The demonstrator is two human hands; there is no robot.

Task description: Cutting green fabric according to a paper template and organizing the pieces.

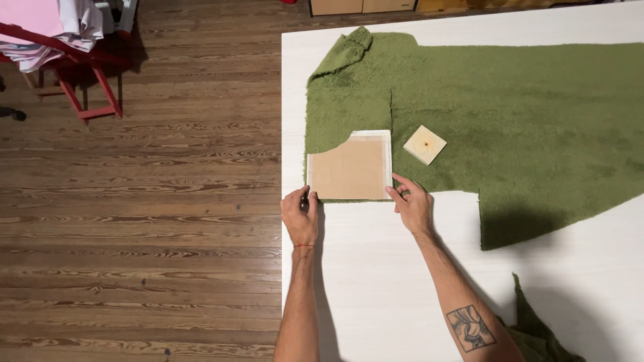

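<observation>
A brown square board with a pale border (350, 169) lies flat on a large piece of fuzzy green fabric (523, 114) spread over a white table (376, 281). My left hand (299, 217) touches the board's near left corner with its fingertips. My right hand (411, 203) rests its fingers at the near right corner. Neither hand grips the board; the fingers are spread against its edge. A small pale wooden square block (424, 144) sits on the fabric just right of the board.
A second scrap of green fabric (537, 332) lies at the table's near right edge. Left of the table is a wooden plank floor (134, 221). A red stand holding pink and white cloth (60, 40) is at the far left.
</observation>
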